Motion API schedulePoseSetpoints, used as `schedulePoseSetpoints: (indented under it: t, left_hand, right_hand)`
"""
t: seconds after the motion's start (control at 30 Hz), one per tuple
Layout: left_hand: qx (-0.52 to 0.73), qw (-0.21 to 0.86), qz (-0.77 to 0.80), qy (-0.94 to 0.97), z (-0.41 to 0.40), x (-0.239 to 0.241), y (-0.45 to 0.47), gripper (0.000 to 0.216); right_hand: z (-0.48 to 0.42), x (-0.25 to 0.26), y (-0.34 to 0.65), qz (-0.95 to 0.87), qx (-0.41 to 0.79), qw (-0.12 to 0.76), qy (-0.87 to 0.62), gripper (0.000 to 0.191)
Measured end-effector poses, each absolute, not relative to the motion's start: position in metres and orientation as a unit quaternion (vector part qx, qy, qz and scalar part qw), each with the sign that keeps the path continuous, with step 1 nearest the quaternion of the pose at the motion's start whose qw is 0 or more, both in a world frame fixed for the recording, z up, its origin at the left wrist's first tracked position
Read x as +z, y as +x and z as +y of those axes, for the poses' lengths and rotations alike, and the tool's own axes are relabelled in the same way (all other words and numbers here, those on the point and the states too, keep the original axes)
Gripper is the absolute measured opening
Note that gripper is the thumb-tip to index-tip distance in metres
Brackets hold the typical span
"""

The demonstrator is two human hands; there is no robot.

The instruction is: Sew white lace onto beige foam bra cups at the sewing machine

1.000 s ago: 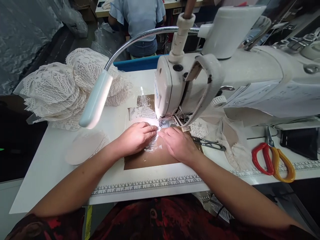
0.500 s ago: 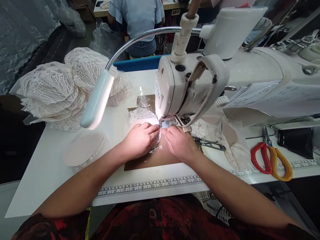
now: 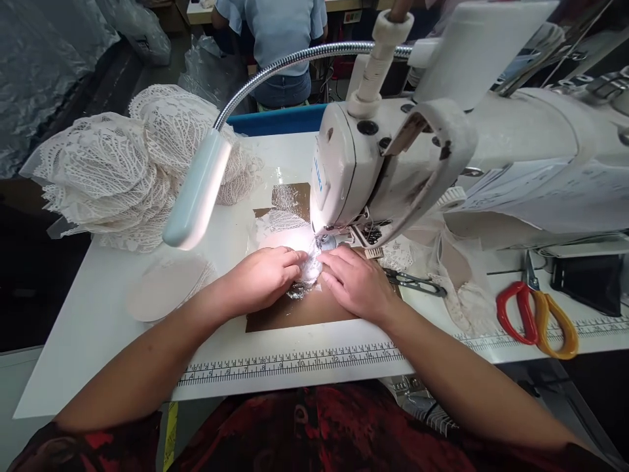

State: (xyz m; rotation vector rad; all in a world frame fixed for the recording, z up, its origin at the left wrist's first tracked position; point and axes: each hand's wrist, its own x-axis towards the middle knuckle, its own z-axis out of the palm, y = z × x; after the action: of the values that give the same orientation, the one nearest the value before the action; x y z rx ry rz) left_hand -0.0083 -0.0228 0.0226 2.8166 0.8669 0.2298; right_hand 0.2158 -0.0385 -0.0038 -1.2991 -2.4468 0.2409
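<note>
A white lace bra-cup piece (image 3: 311, 267) lies under the needle area of a white sewing machine (image 3: 339, 170), brightly lit by the lamp. My left hand (image 3: 268, 272) rests over its left side, fingers bent together and pressing the fabric. From the right, my right hand (image 3: 356, 282) holds the edge of the piece with its fingertips, close to the presser foot (image 3: 327, 241). The undersides of the fingers are hidden. Beneath the work is a brown taped patch (image 3: 304, 318) on the white table.
Stacked lace cups (image 3: 103, 177) stand at the left, with a pale oval cup (image 3: 164, 285) nearer me. A lamp (image 3: 196, 190) arches overhead. Thread snips (image 3: 415, 282), beige fabric pieces (image 3: 462, 275) and red-and-yellow-handled scissors (image 3: 535, 314) lie right. A person (image 3: 278, 46) sits beyond the table.
My hands have drawn slightly apart, the left shifting left, so more of the lace piece shows between them. The whole view has shifted a little.
</note>
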Motion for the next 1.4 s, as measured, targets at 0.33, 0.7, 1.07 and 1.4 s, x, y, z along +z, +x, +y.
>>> schedulePoseSetpoints:
  t: [0.33, 0.7, 1.07, 1.4]
  left_hand:
    - [0.110, 0.141, 0.277, 0.944, -0.021, 0.020, -0.005, 0.025]
    - [0.112, 0.088, 0.281, 0.949, -0.022, 0.011, 0.000, 0.027]
    - [0.106, 0.056, 0.297, 0.947, -0.024, 0.012, 0.004, 0.030]
    - [0.096, 0.028, 0.308, 0.946, -0.020, 0.002, 0.014, 0.033]
  right_hand:
    - [-0.043, -0.008, 0.221, -0.902, 0.071, 0.220, -0.365, 0.020]
    - [-0.046, -0.008, 0.226, -0.930, 0.080, 0.193, -0.304, 0.024]
    - [-0.046, -0.009, 0.226, -0.919, 0.052, 0.153, -0.359, 0.030]
    - [-0.046, -0.008, 0.226, -0.923, 0.053, 0.157, -0.348, 0.029]
